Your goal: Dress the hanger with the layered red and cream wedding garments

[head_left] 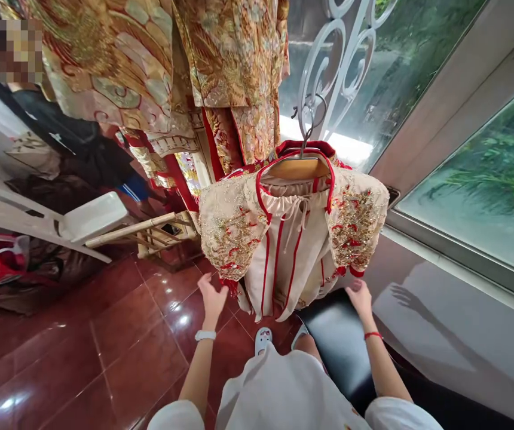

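In front of me a cream, gold-beaded jacket [232, 230] with red trim hangs on a hanger [299, 168]. Under it shows a pale skirt [279, 269] with red stripes and a ribbon bow at its waist. My left hand [213, 297] is just below the jacket's left-hand sleeve, thumb and fingers apart, holding nothing. Beneath the other sleeve's red tassel, my right hand [360, 297] is raised with its fingers apart. It is close to the hem, and I cannot tell whether it touches.
More embroidered gold garments [118, 77] hang at the upper left. A bamboo chair [162, 233] and a white stool [93, 215] stand left. A black seat [337, 340] is by my right leg, below the window [476, 161]. Another person [77, 131] is at the far left.
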Tool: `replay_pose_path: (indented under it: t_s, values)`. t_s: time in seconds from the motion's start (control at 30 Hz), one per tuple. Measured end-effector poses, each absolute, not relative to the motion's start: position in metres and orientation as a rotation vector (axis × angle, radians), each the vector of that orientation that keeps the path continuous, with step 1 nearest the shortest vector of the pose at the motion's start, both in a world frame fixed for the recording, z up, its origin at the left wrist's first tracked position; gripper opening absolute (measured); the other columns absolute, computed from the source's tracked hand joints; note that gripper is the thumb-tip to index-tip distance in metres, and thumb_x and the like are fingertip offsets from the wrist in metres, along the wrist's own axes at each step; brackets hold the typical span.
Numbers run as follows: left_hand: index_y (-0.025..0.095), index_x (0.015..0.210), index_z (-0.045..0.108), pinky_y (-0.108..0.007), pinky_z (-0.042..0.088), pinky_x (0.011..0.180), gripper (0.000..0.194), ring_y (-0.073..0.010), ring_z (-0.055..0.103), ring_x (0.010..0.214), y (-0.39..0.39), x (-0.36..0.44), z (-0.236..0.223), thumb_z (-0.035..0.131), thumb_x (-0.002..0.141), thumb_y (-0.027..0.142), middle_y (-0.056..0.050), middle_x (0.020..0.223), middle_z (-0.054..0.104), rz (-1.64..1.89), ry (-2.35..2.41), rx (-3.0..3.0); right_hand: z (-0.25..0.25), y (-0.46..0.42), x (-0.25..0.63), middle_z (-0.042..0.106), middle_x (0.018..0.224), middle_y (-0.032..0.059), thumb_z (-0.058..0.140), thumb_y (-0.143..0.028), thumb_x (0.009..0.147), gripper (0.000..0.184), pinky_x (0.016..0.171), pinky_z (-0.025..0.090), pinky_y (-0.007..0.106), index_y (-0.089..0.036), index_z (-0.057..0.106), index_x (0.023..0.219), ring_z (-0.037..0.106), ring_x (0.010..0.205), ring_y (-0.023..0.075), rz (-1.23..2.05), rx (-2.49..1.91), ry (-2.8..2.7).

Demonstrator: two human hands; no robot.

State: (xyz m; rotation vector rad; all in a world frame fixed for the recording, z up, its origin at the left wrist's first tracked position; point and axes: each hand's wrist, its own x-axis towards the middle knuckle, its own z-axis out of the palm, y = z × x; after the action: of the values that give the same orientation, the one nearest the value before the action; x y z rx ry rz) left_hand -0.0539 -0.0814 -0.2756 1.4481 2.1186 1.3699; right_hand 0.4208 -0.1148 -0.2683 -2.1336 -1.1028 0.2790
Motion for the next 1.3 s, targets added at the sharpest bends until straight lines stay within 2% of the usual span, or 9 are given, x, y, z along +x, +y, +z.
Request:
replay_pose_path:
  t_s: [0.1,0.2,0.33,0.5,0.57,0.73,0.93,1.17,1.3]
  values:
    - [0.014,0.120,0.048,-0.055,0.049,0.100,0.056,-0.0374,0.058,0.116,-0.089,-0.036,-0.299,0.070,0.070,0.028,-0.018,0.123,0.055,1.022,2.145,1.662,-0.277,-0.111,0.383,0.066,0.110,0.0196,0.064,-0.050,0.075,0.051,0.073,0.051,0.040,-0.014,0.058,0.111,0.065,0.097,0.0336,0.263,-2.340,-1.203]
    - [0.011,0.116,0.053,-0.057,0.049,0.098,0.037,-0.0414,0.061,0.115,-0.074,-0.030,-0.291,0.057,0.081,0.024,-0.025,0.118,0.061,0.984,2.220,1.683,-0.251,-0.081,0.362,0.061,0.121,0.0280,0.054,-0.043,0.089,0.046,0.079,0.048,0.042,-0.007,0.056,0.119,0.059,0.112,0.0379,0.092,-2.494,-1.332]
    - [0.015,0.108,0.059,-0.047,0.054,0.087,0.029,-0.0368,0.069,0.104,-0.084,-0.031,-0.267,0.049,0.082,0.014,-0.022,0.107,0.070,1.042,2.101,1.720,-0.206,-0.078,0.363,0.065,0.115,0.0204,0.037,-0.022,0.097,0.030,0.071,0.044,0.035,-0.013,0.064,0.103,0.064,0.098,0.0285,0.153,-2.448,-1.627]
    - [0.024,0.091,0.061,-0.032,0.051,0.062,0.018,-0.0243,0.069,0.066,-0.153,0.030,-0.236,0.045,0.093,0.018,-0.007,0.074,0.069,0.856,1.754,1.996,-0.171,-0.140,0.320,0.063,0.077,0.0089,0.040,-0.026,0.099,0.037,0.068,0.042,0.029,-0.017,0.062,0.072,0.060,0.070,0.0185,0.241,-1.866,-2.210]
    - [0.024,0.102,0.063,-0.030,0.052,0.065,0.022,-0.0224,0.071,0.072,-0.170,0.067,-0.230,0.046,0.093,0.013,-0.007,0.080,0.070,0.694,1.672,2.116,-0.169,-0.154,0.286,0.065,0.080,0.0083,0.044,-0.021,0.097,0.031,0.073,0.045,0.028,-0.017,0.065,0.076,0.063,0.075,0.0185,0.304,-1.686,-2.383]
    - [0.019,0.134,0.055,-0.028,0.054,0.071,0.041,-0.0222,0.073,0.087,-0.145,0.112,-0.238,0.043,0.096,0.006,-0.014,0.105,0.071,0.166,1.849,2.180,-0.185,-0.122,0.247,0.071,0.099,0.0194,0.048,-0.004,0.090,0.024,0.073,0.048,0.028,-0.009,0.071,0.092,0.070,0.085,0.0229,0.485,-2.101,-2.442]
    - [0.013,0.135,0.051,-0.036,0.055,0.084,0.038,-0.0279,0.071,0.102,-0.110,0.120,-0.261,0.043,0.098,0.012,-0.018,0.111,0.070,0.602,1.553,2.001,-0.206,-0.086,0.262,0.072,0.096,0.0167,0.047,-0.013,0.096,0.028,0.085,0.048,0.031,-0.013,0.073,0.086,0.069,0.092,0.0245,0.557,-1.911,-2.392]
    - [0.020,0.112,0.059,-0.043,0.047,0.104,0.021,-0.0265,0.063,0.117,-0.109,0.104,-0.309,0.054,0.094,0.029,-0.014,0.117,0.068,1.073,1.287,1.482,-0.248,-0.101,0.284,0.071,0.098,0.0116,0.044,-0.029,0.096,0.028,0.086,0.050,0.034,-0.017,0.069,0.092,0.065,0.092,0.0223,0.714,-1.680,-1.851]
    - [0.021,0.099,0.057,-0.036,0.050,0.092,0.024,-0.0210,0.065,0.097,-0.106,0.085,-0.315,0.061,0.086,0.041,-0.007,0.103,0.065,1.159,1.154,1.109,-0.277,-0.113,0.300,0.066,0.076,0.0046,0.051,-0.052,0.086,0.033,0.074,0.049,0.032,-0.021,0.058,0.082,0.060,0.075,0.0197,0.923,-1.614,-1.216]
